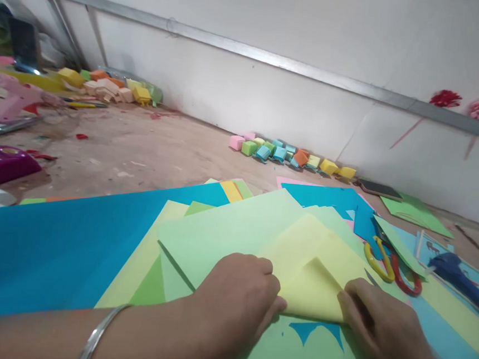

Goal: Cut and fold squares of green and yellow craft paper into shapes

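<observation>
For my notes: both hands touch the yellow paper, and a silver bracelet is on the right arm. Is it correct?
The arm is wrong: the head view shows the silver bracelet on the left arm. The left hand and right hand both touch the yellow paper.

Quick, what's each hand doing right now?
Left hand: closed, fingers curled, holding the left end of the folded pale yellow paper sheet.
Right hand: closed, thumb and fingers pinching the same sheet's right end.
</observation>
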Demonstrator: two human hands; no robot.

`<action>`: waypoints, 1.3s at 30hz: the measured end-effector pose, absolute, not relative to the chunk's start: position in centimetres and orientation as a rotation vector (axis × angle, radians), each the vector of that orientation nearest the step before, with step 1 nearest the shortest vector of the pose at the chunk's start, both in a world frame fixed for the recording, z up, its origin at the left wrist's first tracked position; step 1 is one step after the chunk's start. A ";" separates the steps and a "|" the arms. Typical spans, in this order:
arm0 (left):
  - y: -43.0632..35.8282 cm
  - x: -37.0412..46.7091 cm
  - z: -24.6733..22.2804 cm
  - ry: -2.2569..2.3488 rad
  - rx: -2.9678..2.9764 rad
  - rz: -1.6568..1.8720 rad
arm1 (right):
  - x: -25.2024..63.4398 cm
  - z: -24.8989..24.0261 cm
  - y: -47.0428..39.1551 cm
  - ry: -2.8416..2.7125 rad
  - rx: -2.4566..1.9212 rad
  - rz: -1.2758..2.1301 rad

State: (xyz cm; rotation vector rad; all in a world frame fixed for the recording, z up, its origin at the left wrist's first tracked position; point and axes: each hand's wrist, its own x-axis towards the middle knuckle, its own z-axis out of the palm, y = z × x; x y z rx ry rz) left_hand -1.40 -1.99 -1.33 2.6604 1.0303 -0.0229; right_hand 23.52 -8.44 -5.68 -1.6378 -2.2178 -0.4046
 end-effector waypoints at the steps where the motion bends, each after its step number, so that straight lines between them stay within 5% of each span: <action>1: -2.0 -1.4 -1.4 1.033 2.663 -0.028 | 23.5 -5.8 -8.5 -2.208 -1.637 -0.455; 39: -1.9 -0.9 -2.0 1.028 2.650 -0.095 | 22.9 -5.3 -7.8 -2.254 -1.791 -0.260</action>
